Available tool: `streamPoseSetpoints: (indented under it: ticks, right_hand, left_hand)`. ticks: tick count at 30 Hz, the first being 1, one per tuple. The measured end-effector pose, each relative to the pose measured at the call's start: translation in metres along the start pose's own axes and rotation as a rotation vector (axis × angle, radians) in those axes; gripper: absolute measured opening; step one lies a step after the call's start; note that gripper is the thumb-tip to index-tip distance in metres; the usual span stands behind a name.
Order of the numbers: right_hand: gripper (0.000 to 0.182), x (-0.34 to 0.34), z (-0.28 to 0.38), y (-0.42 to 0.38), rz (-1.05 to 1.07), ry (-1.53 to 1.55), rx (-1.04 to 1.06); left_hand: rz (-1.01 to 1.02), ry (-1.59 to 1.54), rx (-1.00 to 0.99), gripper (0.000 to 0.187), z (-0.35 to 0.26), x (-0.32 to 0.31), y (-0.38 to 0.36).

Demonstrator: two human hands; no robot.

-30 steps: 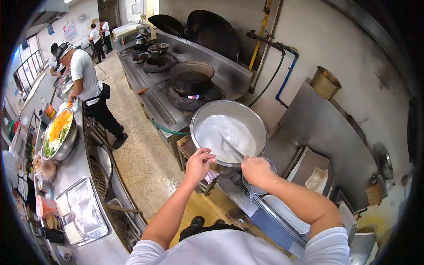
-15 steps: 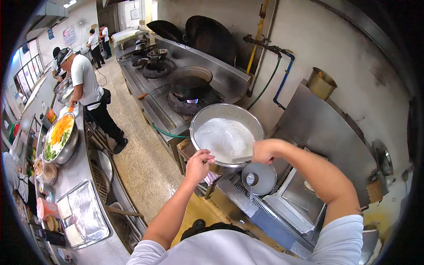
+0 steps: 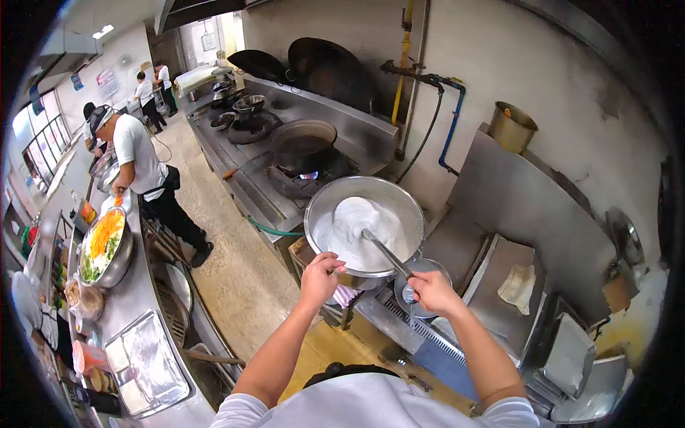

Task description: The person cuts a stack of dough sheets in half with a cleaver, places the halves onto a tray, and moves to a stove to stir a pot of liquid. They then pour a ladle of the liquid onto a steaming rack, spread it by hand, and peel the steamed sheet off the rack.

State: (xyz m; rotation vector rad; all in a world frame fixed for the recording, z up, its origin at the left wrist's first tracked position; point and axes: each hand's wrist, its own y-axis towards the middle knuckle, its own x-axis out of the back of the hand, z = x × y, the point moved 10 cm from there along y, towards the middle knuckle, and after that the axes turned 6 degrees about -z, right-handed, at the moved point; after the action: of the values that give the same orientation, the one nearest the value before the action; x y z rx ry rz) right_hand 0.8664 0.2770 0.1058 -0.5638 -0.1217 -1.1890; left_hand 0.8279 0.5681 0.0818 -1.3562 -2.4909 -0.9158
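A large metal pot (image 3: 314, 246) holds a white, frothy mixture (image 3: 353, 221). My right hand (image 3: 434, 291) is closed around the handle of a long metal utensil (image 3: 385, 251), whose far end dips into the mixture. At the pot's near left rim is my left hand (image 3: 321, 277), its fingers pinched together; what they hold, if anything, is too small to make out. Below the pot's right side a smaller metal bowl (image 3: 428, 267) is partly hidden by my right hand. A striped cloth (image 3: 347, 295) hangs under the pot.
On the stove behind, a wok (image 3: 303, 139) sits over a blue flame. A co-worker (image 3: 139, 160) stands at the left counter, near a bowl of chopped vegetables (image 3: 118, 267) and a metal tray (image 3: 153, 360). A cloth (image 3: 517, 287) lies on the steel surface at right.
My right hand has moved down and back from the pot's near rim. The utensil now slants into the middle of the mixture, which shows a raised swirl.
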Motion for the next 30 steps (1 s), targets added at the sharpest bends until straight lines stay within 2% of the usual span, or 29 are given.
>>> streamPoseSetpoints:
  ticks: [3,4,8,11,12,13,16,20,22,25,30]
  right_hand:
    - [0.032,0.005,-0.013,-0.012,-0.117,-0.024,0.139]
    - [0.038,0.005,-0.018,-0.019,-0.105,-0.027,0.117]
    - [0.045,0.012,-0.044,-0.033,-0.294,-0.187,0.26]
    - [0.046,0.012,-0.032,-0.063,-0.443,-0.275,0.401]
    - [0.047,0.011,-0.032,-0.069,-0.431,-0.27,0.304]
    - [0.046,0.01,-0.033,-0.071,-0.456,-0.289,0.333]
    - [0.044,0.005,-0.044,-0.076,-0.54,-0.368,0.404]
    - [0.044,0.001,-0.03,-0.087,-0.63,-0.552,0.393]
    - [0.041,0.001,-0.015,-0.086,-0.671,-0.636,0.414]
    - [0.037,0.002,0.013,-0.076,-0.639,-0.792,0.282]
    - [0.024,0.002,0.056,-0.047,-0.524,-0.876,0.326]
  left_hand:
    - [0.004,0.02,-0.036,0.014,-0.003,0.0,0.001]
    - [0.007,0.024,-0.048,0.015,-0.005,0.001,0.001]
    - [0.032,0.01,-0.002,0.015,-0.004,0.001,0.001]
    - [0.027,0.005,0.004,0.015,-0.005,0.001,0.0]
    - [0.032,-0.015,0.025,0.014,-0.005,0.002,0.0]
    - [0.038,-0.036,0.046,0.014,-0.004,0.002,0.0]
    - [-0.003,0.01,-0.084,0.014,-0.011,0.006,0.0]
    - [0.026,-0.078,0.032,0.017,-0.004,0.005,0.001]
    - [-0.002,-0.089,-0.015,0.016,-0.008,0.008,0.001]
    - [-0.027,-0.092,-0.066,0.014,0.001,0.002,-0.002]
    - [-0.046,-0.057,-0.046,0.013,0.0,0.0,-0.005]
